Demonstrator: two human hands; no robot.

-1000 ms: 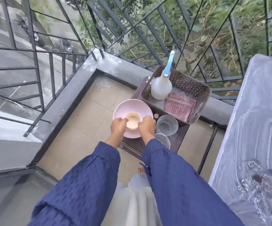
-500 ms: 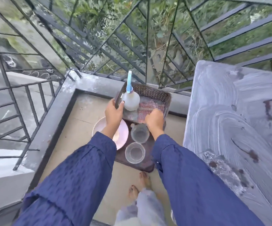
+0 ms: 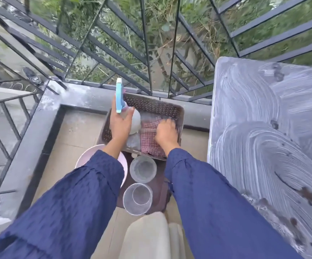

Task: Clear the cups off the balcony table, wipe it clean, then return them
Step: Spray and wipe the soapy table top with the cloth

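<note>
My left hand [image 3: 120, 121] grips the neck of a white spray bottle with a blue trigger [image 3: 119, 97], lifted inside the brown perforated basket [image 3: 151, 104]. Beside it, my right hand [image 3: 165, 132] reaches into the basket and its curled fingers grasp the red checked cloth [image 3: 148, 144]. Two clear glasses [image 3: 143, 168] [image 3: 137, 198] stand on the small dark stool [image 3: 160, 186] in front of the basket. A pink plate [image 3: 84, 158] lies at the stool's left, mostly under my left sleeve. The grey balcony table [image 3: 273, 139] on the right is streaked with white smears and dark stains.
Black metal railing [image 3: 145, 53] closes the balcony ahead and to the left, above a grey concrete ledge [image 3: 39, 131]. Tiled floor [image 3: 76, 128] shows left of the stool. My light trousers [image 3: 147, 238] fill the bottom centre.
Both hands left the pink plate and went forward into the basket. The left hand took hold of the spray bottle and raised it; the right hand closed on the checked cloth.
</note>
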